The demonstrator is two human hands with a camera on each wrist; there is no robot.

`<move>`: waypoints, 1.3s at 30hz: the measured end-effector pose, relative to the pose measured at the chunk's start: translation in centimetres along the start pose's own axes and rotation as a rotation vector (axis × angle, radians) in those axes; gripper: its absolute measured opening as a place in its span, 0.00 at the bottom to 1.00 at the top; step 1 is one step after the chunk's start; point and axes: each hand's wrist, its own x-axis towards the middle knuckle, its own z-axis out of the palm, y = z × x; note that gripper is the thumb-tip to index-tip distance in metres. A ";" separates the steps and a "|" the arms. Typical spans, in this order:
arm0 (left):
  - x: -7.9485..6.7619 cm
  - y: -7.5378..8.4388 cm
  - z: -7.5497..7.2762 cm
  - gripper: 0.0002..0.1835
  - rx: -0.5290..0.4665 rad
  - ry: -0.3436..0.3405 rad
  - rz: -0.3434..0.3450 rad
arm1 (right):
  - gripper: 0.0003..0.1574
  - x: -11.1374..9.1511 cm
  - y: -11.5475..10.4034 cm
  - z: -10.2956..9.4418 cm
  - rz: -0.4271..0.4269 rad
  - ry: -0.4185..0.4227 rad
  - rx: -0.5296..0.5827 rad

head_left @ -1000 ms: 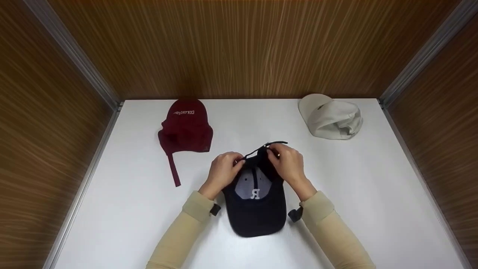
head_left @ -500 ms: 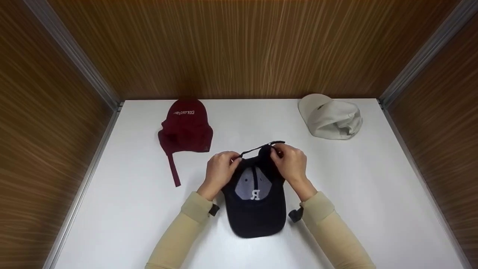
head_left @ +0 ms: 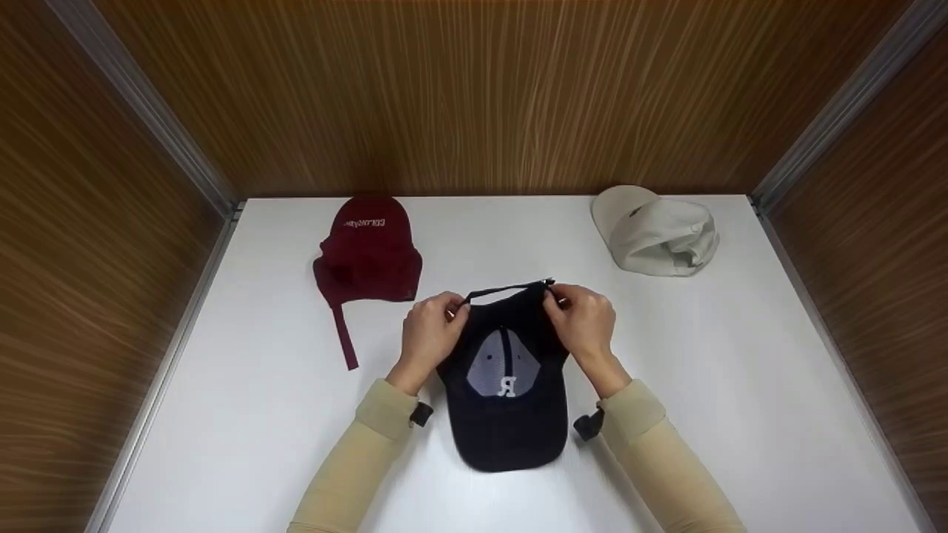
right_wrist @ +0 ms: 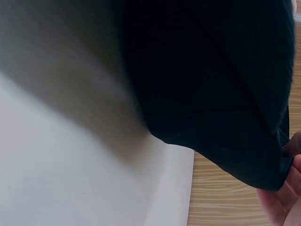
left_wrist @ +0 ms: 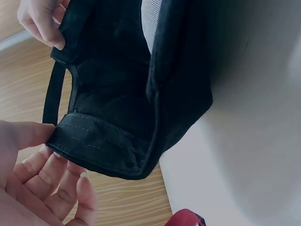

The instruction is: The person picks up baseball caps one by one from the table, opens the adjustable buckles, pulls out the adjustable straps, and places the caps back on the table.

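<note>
A dark navy baseball cap [head_left: 509, 437] lies in front of me in the head view, its inside facing up and brim toward me. A pale letter R [head_left: 506, 386] shows in its crown. My left hand [head_left: 432, 329] pinches the left corner of the back edge, thumb inside, as the left wrist view shows. On the other corner, my right hand [head_left: 585, 318] pinches the fabric near the strap's end. Between both hands the back strap [head_left: 507, 289] stretches across the opening. The right wrist view catches the cap's dark outer side [right_wrist: 211, 94] and a few fingers [right_wrist: 296, 176].
A maroon cap [head_left: 370, 255] with a loose strap [head_left: 344, 337] lies at the back left of the white table [head_left: 740, 414]. At the back right is a cream cap [head_left: 652, 229] on its side. Wood-grain panels [head_left: 503, 96] enclose the back and both sides.
My hands have moved apart, the left one mostly leftward. The cap's back opening is wider, the strap spans further, and its free tail beyond the right side has become shorter.
</note>
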 end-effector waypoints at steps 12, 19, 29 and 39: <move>0.8 0.3 0.4 0.10 0.036 0.044 0.101 | 0.03 0.0 0.0 0.1 -0.060 -0.052 0.062; 1.2 0.5 0.7 0.04 0.090 0.064 0.172 | 0.03 0.0 -0.2 0.1 -0.065 -0.056 0.068; 1.2 0.3 0.7 0.06 0.105 0.111 0.145 | 0.03 -0.1 -0.2 0.2 -0.039 -0.034 0.059; 1.1 0.0 0.5 0.09 -0.021 0.115 0.027 | 0.04 -0.2 -0.1 0.0 -0.007 -0.039 0.060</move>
